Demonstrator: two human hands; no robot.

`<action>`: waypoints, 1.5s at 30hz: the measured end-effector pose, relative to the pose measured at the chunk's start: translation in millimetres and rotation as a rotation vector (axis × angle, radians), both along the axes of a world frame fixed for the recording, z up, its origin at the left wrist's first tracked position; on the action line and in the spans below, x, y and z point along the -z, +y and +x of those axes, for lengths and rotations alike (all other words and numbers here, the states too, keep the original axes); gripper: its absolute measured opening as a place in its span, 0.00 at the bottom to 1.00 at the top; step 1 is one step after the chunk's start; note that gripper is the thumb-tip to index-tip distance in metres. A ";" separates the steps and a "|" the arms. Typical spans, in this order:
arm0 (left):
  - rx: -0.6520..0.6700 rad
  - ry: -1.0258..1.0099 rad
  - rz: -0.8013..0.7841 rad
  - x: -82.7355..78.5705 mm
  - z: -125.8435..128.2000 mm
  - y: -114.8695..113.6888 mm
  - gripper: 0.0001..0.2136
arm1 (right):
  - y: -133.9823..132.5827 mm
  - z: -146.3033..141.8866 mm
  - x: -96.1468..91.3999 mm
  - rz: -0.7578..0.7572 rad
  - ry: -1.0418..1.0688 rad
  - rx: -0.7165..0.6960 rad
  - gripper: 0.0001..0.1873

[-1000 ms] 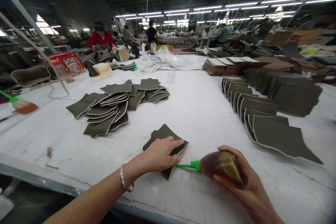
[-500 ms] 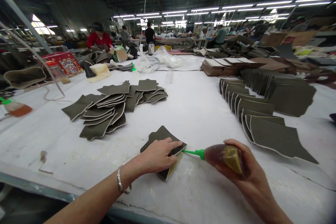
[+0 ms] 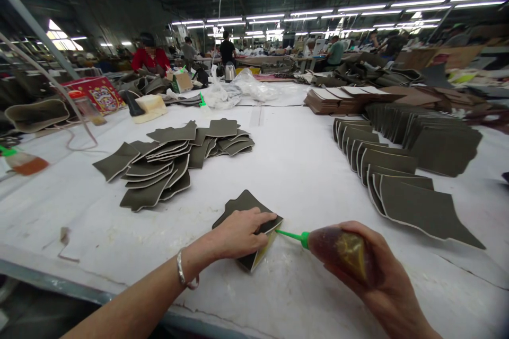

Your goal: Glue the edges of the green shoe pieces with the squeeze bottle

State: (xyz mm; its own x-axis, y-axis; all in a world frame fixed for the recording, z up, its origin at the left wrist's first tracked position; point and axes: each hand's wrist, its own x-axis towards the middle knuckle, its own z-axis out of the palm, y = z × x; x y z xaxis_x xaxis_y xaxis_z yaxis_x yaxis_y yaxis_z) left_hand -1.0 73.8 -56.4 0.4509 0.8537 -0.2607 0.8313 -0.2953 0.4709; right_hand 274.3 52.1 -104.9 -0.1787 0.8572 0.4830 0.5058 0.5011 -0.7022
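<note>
Under my left hand (image 3: 240,233) a dark olive-grey leather-like piece (image 3: 246,200) with a pale edge is held against the table. My index finger stretches along its top near the right corner, and the other fingers are bent. A yellowish wet-looking strip (image 3: 267,243) shows below the piece's right edge. My right hand (image 3: 377,265) is wrapped round a squeeze bottle (image 3: 338,249) of amber liquid, tilted on its side. Its thin green nozzle (image 3: 292,234) points left, with the tip at the strip by that corner.
Loose dark pieces (image 3: 159,169) lie heaped at the left, and more stand in overlapping rows (image 3: 417,201) at the right. Brown stacked pieces (image 3: 338,99) sit behind. Another green-tipped bottle (image 3: 29,164) lies far left. A person in red (image 3: 151,58) is across the white table (image 3: 294,153).
My right hand and the bottle have dropped slightly, so the nozzle slopes more upward toward its tip. The tip has shifted slightly down and left. My left hand stays in place.
</note>
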 end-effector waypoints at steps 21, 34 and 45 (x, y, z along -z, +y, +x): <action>-0.225 -0.382 -0.163 6.2 -13.6 -1.7 0.22 | -25.2 -3.2 -22.2 -0.988 1.567 0.322 0.28; -0.660 -0.594 -0.337 -3.6 -39.5 18.5 0.18 | -42.0 31.2 -38.2 -0.846 1.675 0.441 0.34; -0.584 -0.926 -0.485 -48.6 35.4 31.6 0.22 | -54.9 48.2 -28.5 -0.648 1.259 0.216 0.33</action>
